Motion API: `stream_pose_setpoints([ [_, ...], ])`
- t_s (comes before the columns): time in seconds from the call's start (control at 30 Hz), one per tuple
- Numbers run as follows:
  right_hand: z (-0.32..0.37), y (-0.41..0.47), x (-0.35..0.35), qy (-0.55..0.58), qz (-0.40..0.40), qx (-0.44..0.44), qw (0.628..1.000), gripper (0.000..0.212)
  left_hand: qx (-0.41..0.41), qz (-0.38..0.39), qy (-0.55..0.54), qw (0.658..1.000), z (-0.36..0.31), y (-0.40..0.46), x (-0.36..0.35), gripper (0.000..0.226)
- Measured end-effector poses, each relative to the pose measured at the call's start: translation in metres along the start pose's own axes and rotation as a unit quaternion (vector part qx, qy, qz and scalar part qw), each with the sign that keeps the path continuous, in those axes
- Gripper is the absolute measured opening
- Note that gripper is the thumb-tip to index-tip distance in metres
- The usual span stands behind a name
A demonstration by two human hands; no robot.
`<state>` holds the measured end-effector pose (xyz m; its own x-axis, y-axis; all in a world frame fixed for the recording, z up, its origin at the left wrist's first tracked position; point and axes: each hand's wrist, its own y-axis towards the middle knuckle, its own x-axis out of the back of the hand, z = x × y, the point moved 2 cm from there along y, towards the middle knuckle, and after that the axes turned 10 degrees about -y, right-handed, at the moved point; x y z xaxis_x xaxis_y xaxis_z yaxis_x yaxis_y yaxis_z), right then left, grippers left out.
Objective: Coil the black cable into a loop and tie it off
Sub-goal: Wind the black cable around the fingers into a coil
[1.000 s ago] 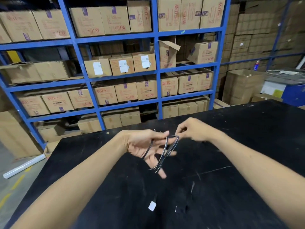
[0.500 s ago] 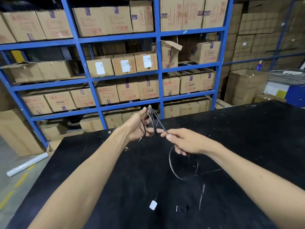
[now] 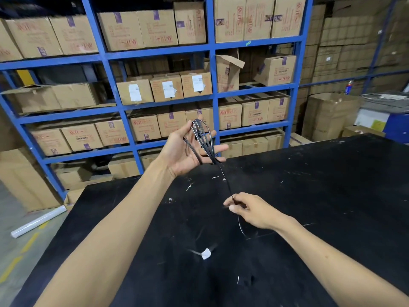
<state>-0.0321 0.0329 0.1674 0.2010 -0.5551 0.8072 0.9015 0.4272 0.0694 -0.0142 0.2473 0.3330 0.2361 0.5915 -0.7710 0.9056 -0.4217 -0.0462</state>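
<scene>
Right hand [image 3: 254, 210], low over the black tabletop [image 3: 332, 196], is closed in a pinch on the free run of the black cable [image 3: 207, 144]. From that pinch the cable runs taut, up and away toward the left hand [image 3: 188, 149], its long axis nearly straight between the two hands. Left hand is raised, palm toward the camera, fingers spread and loosely curled; several turns of cable already hang around them as a narrow, upright loop. Below the right hand the remaining slack curves down onto the tabletop; its end is hard to trace. Judgement: coiling is under way and tie-off not begun. Next wrap means carrying the pinched run up and forward around the left hand, the right hand doing the travelling.
</scene>
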Motion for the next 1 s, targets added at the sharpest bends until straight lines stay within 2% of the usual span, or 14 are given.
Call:
stream_pose_setpoints([
  [0.07, -0.005, 0.0, 0.002, -0.003, 0.002, 0.002, 1.0, 0.035, -0.014, -0.014, 0.0, 1.0, -0.003, 0.0, -0.001, 0.042],
  [0.17, -0.007, 0.001, 0.002, 0.072, 0.024, -0.039, 0.996, 0.078, -0.037, -0.032, -0.024, 0.999, -0.008, 0.001, 0.0, 0.043],
  [0.27, -0.004, 0.002, 0.007, 0.193, -0.022, -0.073, 0.978, 0.091, -0.065, -0.036, -0.051, 0.996, -0.017, 0.003, 0.002, 0.037],
  [0.37, -0.005, 0.002, 0.01, 0.235, -0.113, -0.102, 0.96, 0.08, -0.091, -0.042, -0.061, 0.993, -0.028, 0.005, 0.002, 0.039],
  [0.47, -0.018, 0.002, 0.007, 0.183, -0.151, -0.18, 0.955, 0.059, -0.108, -0.032, -0.077, 0.991, -0.037, 0.004, -0.003, 0.037],
  [0.53, -0.031, -0.001, 0.007, 0.065, -0.131, -0.244, 0.959, 0.04, -0.111, -0.03, -0.069, 0.991, -0.041, 0.003, -0.007, 0.035],
  [0.6, -0.031, -0.004, 0.017, -0.121, -0.045, -0.265, 0.956, 0.026, -0.107, -0.035, -0.058, 0.992, -0.041, 0.003, -0.01, 0.035],
  [0.63, -0.028, -0.004, 0.021, -0.188, 0.002, -0.266, 0.946, 0.039, -0.105, -0.037, -0.053, 0.992, -0.04, 0.004, -0.011, 0.036],
  [0.7, -0.016, 0.0, 0.03, -0.171, 0.083, -0.247, 0.95, 0.088, -0.096, -0.038, -0.045, 0.994, -0.036, 0.007, -0.014, 0.038],
  [0.77, 0.008, 0.006, 0.041, 0.04, 0.107, -0.177, 0.978, 0.109, -0.081, -0.034, -0.043, 0.995, -0.03, 0.011, -0.018, 0.039],
  [0.83, 0.033, 0.012, 0.05, 0.247, 0.081, -0.071, 0.963, 0.102, -0.064, -0.026, -0.042, 0.997, -0.024, 0.015, -0.022, 0.039],
  [0.87, 0.045, 0.013, 0.053, 0.292, 0.077, -0.025, 0.953, 0.093, -0.057, -0.023, -0.039, 0.997, -0.021, 0.016, -0.025, 0.039],
  [0.93, 0.066, 0.014, 0.052, 0.345, 0.094, 0.053, 0.932, 0.058, -0.047, -0.017, -0.033, 0.998, -0.015, 0.019, -0.03, 0.039],
  [1.0, 0.075, 0.016, 0.036, 0.393, 0.092, 0.078, 0.912, 0.02, -0.046, -0.018, -0.035, 0.998, -0.012, 0.019, -0.035, 0.04],
])
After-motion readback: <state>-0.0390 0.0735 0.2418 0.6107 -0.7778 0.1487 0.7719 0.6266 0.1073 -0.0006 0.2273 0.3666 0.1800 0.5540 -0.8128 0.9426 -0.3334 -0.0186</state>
